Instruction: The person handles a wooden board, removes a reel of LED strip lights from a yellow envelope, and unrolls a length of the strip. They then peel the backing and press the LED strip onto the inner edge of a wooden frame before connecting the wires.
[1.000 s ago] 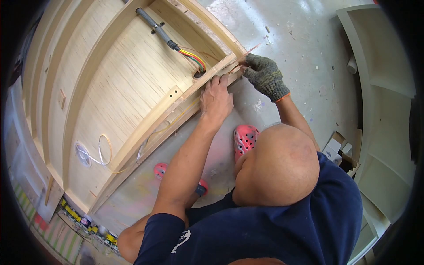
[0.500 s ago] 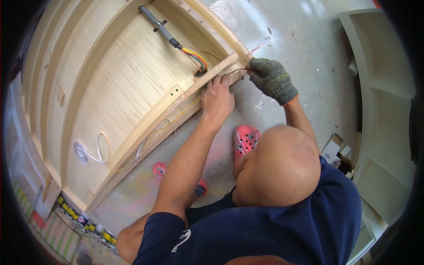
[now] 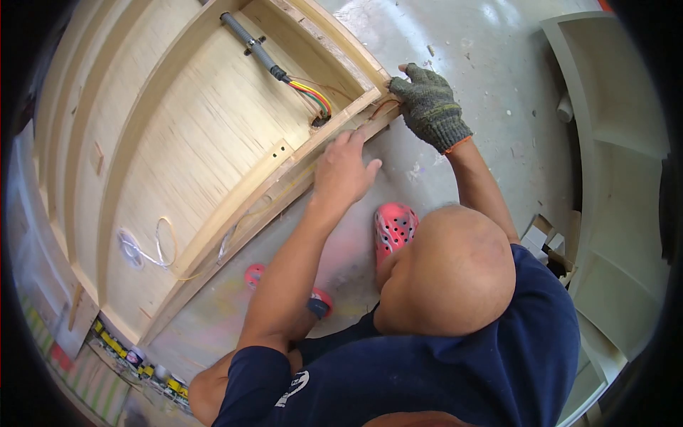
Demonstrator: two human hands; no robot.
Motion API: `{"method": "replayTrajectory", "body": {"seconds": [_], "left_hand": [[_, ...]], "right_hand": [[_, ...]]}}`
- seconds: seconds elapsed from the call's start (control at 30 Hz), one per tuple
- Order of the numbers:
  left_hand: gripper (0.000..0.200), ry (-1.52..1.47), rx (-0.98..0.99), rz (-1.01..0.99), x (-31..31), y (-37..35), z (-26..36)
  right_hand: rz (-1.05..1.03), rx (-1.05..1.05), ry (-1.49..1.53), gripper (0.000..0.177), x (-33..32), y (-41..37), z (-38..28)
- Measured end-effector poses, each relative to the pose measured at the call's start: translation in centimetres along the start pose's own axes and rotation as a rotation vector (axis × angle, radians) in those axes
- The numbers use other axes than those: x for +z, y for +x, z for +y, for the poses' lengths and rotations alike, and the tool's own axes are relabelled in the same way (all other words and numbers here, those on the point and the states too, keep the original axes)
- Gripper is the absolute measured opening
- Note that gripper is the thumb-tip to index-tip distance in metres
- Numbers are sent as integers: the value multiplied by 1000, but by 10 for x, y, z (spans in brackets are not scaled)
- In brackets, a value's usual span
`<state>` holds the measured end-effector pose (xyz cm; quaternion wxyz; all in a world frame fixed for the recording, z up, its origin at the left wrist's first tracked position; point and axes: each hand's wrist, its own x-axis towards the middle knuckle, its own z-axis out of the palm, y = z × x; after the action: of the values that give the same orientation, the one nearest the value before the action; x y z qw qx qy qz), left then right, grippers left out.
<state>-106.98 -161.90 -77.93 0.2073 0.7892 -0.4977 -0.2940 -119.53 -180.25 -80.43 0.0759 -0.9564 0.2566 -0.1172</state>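
My left hand (image 3: pixel 343 169) is bare, with its thumb spread and fingertips at the edge of the wooden frame (image 3: pixel 284 165); nothing shows in it. At the frame's right corner, my right hand (image 3: pixel 430 110) wears a grey-green knitted glove with bare fingertips. Its thumb and a finger are apart, the thumb at the wood. Thin reddish-brown wires (image 3: pixel 384 107) curve through the frame's edge channel beside the glove. Red, yellow and green wires (image 3: pixel 313 92) run from a grey corrugated conduit (image 3: pixel 255 46) into a hole. A yellow wire (image 3: pixel 281 193) lies along the channel.
Curved wooden ribs (image 3: pixel 131 153) span the panel. White wire coils (image 3: pixel 130 248) rest at its lower left. Red clogs (image 3: pixel 395 229) are on the floor. A pale curved shell (image 3: pixel 615 185) stands at the right, beside an open carton (image 3: pixel 544 242).
My left hand has drawn back slightly from the channel and its thumb has spread. My gloved right hand has shifted up and left, and its pinch on the wires has loosened.
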Motion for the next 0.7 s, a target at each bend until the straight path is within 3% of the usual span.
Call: {"method": "replayTrajectory", "body": {"seconds": [0.03,0.1,0.17,0.23,0.27,0.33,0.37,0.4,0.5,0.53,0.6,0.7], "left_hand": [[47,-25,74,68,-10,-4,-1],[40,-97,39,135,-40,5,-1],[34,-173,13,220,-65,19,1],[24,-287,-170,-35,-80,31,3],[24,-282,-166,-36,-69,32,-1],[31,-517,-206,-231,-33,30,-11],[31,-824,-354,-259,-23,24,3],[31,-820,-352,-256,-14,23,8],[24,-1590,-835,-12,18,28,10],[24,-1600,-836,-4,28,34,10],[13,-1890,-1070,182,42,46,10],[14,-1997,-1032,262,49,58,13]], "right_hand": [[23,-21,48,32,2,0,1],[43,-29,99,30,2,-3,0],[-209,94,145,23,-2,0,-1],[-212,80,130,21,-3,-1,4],[-225,66,117,20,-4,-2,6],[-199,32,71,20,-13,-5,4],[-174,-9,21,20,-20,-4,2],[-169,-10,22,20,-25,-5,-2],[-122,-72,76,16,-40,-6,-19],[-127,-84,75,16,-41,-8,-25],[-114,-6,73,16,-41,-11,-39],[-127,108,105,16,-33,-13,-50]]}}
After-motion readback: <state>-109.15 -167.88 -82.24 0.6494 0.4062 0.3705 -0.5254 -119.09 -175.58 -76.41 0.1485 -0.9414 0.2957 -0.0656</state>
